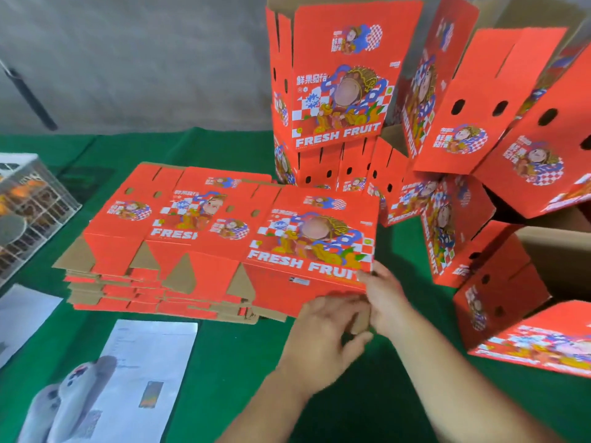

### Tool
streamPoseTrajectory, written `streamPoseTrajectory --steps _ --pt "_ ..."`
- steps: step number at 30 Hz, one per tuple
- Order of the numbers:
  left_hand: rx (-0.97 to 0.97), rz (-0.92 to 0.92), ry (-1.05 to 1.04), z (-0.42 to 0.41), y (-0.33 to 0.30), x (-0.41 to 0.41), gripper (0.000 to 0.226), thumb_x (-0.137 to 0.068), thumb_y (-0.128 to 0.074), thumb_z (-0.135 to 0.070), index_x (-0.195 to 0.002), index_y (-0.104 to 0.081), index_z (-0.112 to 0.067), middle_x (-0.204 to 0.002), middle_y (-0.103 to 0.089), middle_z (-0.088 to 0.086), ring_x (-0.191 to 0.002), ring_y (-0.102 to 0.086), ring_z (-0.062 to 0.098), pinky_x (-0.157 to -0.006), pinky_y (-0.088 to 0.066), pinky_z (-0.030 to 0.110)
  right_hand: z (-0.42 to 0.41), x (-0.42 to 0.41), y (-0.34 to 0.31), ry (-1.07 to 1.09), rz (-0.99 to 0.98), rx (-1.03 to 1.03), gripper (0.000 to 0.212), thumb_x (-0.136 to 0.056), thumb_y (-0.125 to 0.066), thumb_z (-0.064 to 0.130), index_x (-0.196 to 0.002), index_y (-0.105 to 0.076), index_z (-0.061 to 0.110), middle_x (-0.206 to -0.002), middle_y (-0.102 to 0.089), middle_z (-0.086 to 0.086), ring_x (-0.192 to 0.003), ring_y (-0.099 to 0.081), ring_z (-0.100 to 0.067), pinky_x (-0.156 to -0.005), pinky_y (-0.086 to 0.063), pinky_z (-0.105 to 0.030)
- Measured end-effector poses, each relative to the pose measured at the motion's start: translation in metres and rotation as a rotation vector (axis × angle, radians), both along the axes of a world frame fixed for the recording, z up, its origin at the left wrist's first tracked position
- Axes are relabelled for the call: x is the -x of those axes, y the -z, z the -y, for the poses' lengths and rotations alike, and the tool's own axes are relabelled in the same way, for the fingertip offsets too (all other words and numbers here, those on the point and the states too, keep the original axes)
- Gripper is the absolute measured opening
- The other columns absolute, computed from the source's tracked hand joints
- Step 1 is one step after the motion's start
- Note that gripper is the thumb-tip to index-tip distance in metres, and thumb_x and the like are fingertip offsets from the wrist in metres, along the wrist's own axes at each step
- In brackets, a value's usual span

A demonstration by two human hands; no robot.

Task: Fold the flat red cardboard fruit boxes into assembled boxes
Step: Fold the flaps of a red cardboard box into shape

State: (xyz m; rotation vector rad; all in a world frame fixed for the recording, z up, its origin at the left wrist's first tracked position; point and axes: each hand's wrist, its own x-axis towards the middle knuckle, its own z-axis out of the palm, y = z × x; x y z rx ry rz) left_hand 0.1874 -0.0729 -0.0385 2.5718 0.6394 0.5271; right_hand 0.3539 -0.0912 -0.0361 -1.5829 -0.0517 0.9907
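Note:
A stack of flat red cardboard fruit boxes [179,238] lies on the green table [224,372], printed "FRESH FRUIT". The top flat box [307,238] sits skewed toward the right of the stack. My right hand [387,298] pinches its near right corner, at a brown flap. My left hand [323,337] is just below that corner, its fingers curled at the same flap edge. Assembled red boxes [332,78] stand piled at the back and right.
A wire crate [28,206] stands at the left edge. White paper sheets [140,378] and a grey plush toy [67,401] lie at the near left. A large brown carton [559,257] with more red boxes [499,292] fills the right side.

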Motion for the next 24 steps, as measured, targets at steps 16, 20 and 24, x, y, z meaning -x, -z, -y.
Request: streamPoseTrajectory --steps 16,20,24 --pt "0.651 0.141 -0.704 -0.086 -0.004 0.060 0.041 -0.078 -0.039 -0.057 -0.077 -0.070 -0.031 -0.071 -0.071 -0.008 -0.082 -0.065 0.018 -0.071 -0.047 0.033 0.095 -0.108 -0.025 0.073 0.169 0.307 0.045 -0.084 -0.079 0.037 -0.119 -0.069 0.011 -0.102 -0.073 -0.010 -0.091 -0.070 -0.031 -0.091 -0.054 -0.041" --pt "0.692 0.174 -0.672 -0.081 -0.008 0.060 0.024 -0.074 -0.042 -0.056 -0.065 -0.060 -0.068 -0.067 -0.065 -0.023 -0.080 -0.054 -0.001 -0.071 -0.043 0.027 0.100 -0.112 -0.021 0.004 0.142 0.237 0.035 -0.088 -0.077 0.036 -0.114 -0.070 0.013 -0.084 -0.078 -0.007 -0.070 -0.075 -0.026 -0.070 -0.054 -0.032" --pt "0.704 0.128 -0.619 -0.085 -0.008 0.063 0.037 -0.072 -0.053 -0.049 -0.101 -0.067 -0.066 -0.082 -0.074 -0.029 -0.082 -0.066 0.010 -0.073 -0.052 0.033 0.106 -0.122 -0.025 -0.141 -0.115 0.143 0.051 -0.084 -0.081 0.040 -0.126 -0.067 0.015 -0.113 -0.077 -0.018 -0.096 -0.077 -0.035 -0.075 -0.063 -0.048"
